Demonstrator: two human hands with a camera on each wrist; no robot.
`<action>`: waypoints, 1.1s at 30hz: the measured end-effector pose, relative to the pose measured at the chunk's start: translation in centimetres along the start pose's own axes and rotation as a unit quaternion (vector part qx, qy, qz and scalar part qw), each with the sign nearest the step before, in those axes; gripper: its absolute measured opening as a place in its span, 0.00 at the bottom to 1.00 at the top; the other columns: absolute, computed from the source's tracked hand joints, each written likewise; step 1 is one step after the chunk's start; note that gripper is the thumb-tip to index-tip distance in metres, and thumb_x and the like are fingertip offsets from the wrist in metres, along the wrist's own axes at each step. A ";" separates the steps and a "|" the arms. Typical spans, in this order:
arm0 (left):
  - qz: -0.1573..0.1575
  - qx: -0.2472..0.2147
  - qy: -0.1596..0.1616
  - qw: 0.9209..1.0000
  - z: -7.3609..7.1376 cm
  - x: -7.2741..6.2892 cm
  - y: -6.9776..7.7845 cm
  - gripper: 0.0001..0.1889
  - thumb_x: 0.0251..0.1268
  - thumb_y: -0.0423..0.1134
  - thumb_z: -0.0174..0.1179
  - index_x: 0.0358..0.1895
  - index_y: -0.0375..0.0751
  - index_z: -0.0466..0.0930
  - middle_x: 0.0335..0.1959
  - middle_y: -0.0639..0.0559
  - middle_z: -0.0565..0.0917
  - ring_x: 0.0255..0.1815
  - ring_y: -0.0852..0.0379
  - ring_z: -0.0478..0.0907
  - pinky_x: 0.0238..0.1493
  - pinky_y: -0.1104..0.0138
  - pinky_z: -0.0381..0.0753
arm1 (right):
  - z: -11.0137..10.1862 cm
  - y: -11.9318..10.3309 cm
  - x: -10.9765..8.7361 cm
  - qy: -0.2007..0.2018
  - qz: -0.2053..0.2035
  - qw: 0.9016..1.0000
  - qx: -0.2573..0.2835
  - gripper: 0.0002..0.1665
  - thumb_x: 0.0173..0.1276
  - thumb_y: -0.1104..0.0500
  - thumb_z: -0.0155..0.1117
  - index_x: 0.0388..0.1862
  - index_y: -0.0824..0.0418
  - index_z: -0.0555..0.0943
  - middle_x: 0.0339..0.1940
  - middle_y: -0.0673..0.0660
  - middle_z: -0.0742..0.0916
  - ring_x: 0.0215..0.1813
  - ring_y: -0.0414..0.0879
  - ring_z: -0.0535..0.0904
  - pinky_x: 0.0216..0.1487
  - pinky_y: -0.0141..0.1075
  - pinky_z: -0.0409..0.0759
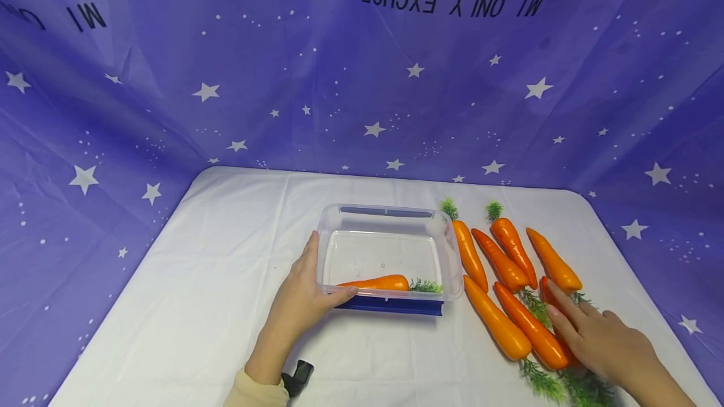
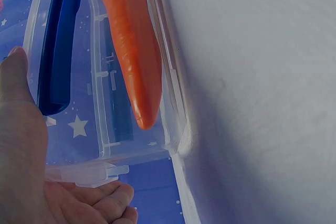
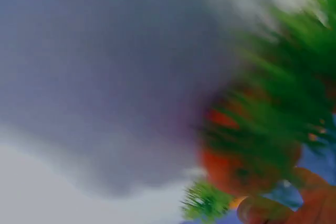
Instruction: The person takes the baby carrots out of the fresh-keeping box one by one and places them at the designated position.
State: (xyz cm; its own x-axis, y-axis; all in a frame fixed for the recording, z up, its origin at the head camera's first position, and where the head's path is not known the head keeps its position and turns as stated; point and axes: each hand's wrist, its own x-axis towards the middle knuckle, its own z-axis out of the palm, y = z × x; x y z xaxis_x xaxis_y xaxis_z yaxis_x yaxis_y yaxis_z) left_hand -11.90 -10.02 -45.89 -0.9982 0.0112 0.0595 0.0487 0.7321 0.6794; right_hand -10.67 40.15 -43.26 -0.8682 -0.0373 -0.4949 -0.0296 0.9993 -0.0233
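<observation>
A clear plastic box with a blue latch flap along its front stands mid-table. My left hand grips its near left corner, thumb over the front rim and fingers along the outer side. Inside, against the front wall, lies an orange toy carrot with green leaves. At the right, my right hand holds a red-orange carrot, which the fingers and thumb largely cover. The right wrist view is blurred; it shows this carrot's blunt end behind green leaves, with fingertips beside it.
Several more carrots lie right of the box, including one orange carrot and another farther right. A black strap piece is on the left wrist. White cloth covers the table; a purple starry curtain hangs behind it.
</observation>
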 end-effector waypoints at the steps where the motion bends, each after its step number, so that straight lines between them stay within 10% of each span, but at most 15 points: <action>1: 0.000 0.000 0.000 1.000 0.0 0.0 0.0 0.69 0.41 0.75 0.68 0.82 0.48 0.39 0.80 0.46 0.56 0.76 0.42 0.62 0.71 0.45 0.67 | -0.5 -0.2 -0.1 0.014 0.000 1.000 -0.008 0.52 0.71 0.23 0.22 0.82 0.53 0.45 0.68 0.79 0.70 0.57 0.85 0.69 0.36 0.73 0.73; 9: 0.003 0.000 0.004 1.000 0.0 0.1 0.0 0.69 0.41 0.76 0.67 0.82 0.47 0.40 0.80 0.46 0.56 0.76 0.42 0.63 0.70 0.45 0.68 | -4.9 -4.2 -0.2 0.172 -0.072 0.982 -0.002 0.44 0.75 0.29 0.38 0.81 0.52 0.55 0.64 0.71 0.78 0.53 0.73 0.77 0.32 0.65 0.79; 19: 0.002 -0.004 0.001 1.000 0.0 0.1 0.1 0.69 0.40 0.76 0.67 0.82 0.49 0.40 0.81 0.47 0.56 0.76 0.41 0.63 0.71 0.44 0.68 | -7.2 -13.4 2.2 0.274 -0.219 0.936 -0.010 0.36 0.75 0.36 0.50 0.77 0.48 0.64 0.63 0.61 0.82 0.61 0.65 0.76 0.63 0.64 0.70; 33: 0.002 -0.002 0.005 1.000 0.0 0.0 0.0 0.69 0.39 0.78 0.66 0.82 0.49 0.40 0.80 0.46 0.57 0.75 0.42 0.65 0.70 0.45 0.69 | -6.8 -21.2 6.5 0.187 -0.375 0.908 -0.007 0.37 0.72 0.37 0.57 0.77 0.40 0.63 0.63 0.49 0.82 0.64 0.49 0.78 0.69 0.60 0.70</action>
State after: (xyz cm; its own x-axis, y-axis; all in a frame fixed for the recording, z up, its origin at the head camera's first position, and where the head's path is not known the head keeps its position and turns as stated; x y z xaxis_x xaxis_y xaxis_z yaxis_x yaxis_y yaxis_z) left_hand -11.92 -10.00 -45.88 -0.9976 0.0070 0.0693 0.0525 0.7299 0.6815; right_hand -19.03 18.78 -40.04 -0.7082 -0.7058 -0.0156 -0.6863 0.6934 -0.2195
